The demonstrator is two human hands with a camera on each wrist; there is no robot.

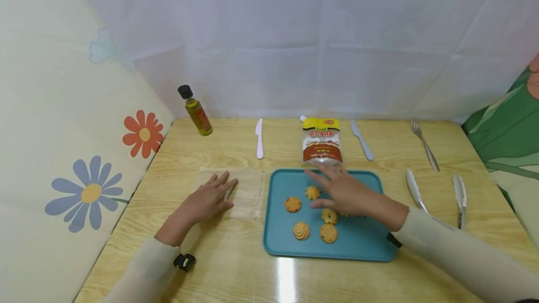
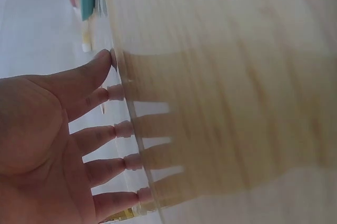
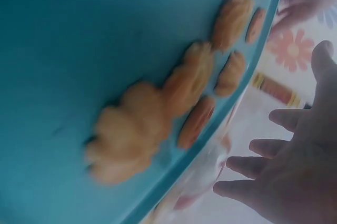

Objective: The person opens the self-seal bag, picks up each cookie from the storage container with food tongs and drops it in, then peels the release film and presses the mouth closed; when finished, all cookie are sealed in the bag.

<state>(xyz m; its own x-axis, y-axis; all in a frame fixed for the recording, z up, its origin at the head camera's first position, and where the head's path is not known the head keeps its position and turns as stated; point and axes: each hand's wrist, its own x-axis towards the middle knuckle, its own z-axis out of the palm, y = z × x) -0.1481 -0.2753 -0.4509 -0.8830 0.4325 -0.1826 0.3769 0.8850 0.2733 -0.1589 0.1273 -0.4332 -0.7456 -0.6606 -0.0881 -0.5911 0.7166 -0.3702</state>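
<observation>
My left hand (image 1: 210, 198) lies with spread fingers at a clear, flat rectangular piece (image 1: 248, 195) on the table, left of the tray. In the left wrist view, its straight fingertips (image 2: 132, 161) touch the surface. My right hand (image 1: 343, 191) reaches over a blue tray (image 1: 280, 244), fingers extended toward the far rim and holding nothing. Several cookies (image 1: 328, 233) lie on the tray, some partly hidden by that hand. A spouted pouch (image 1: 322, 141) with yellow and brown printing lies just beyond the tray, near the right fingertips. Whether they touch it, I cannot tell.
A bottle of yellow oil (image 1: 199, 117) stands at the back left. Along the back lie a pink knife (image 1: 259, 139), a blue-grey knife (image 1: 362, 140) and a fork (image 1: 425, 146). Metal tongs (image 1: 461, 200) lie spread right of the tray, partly behind the right sleeve.
</observation>
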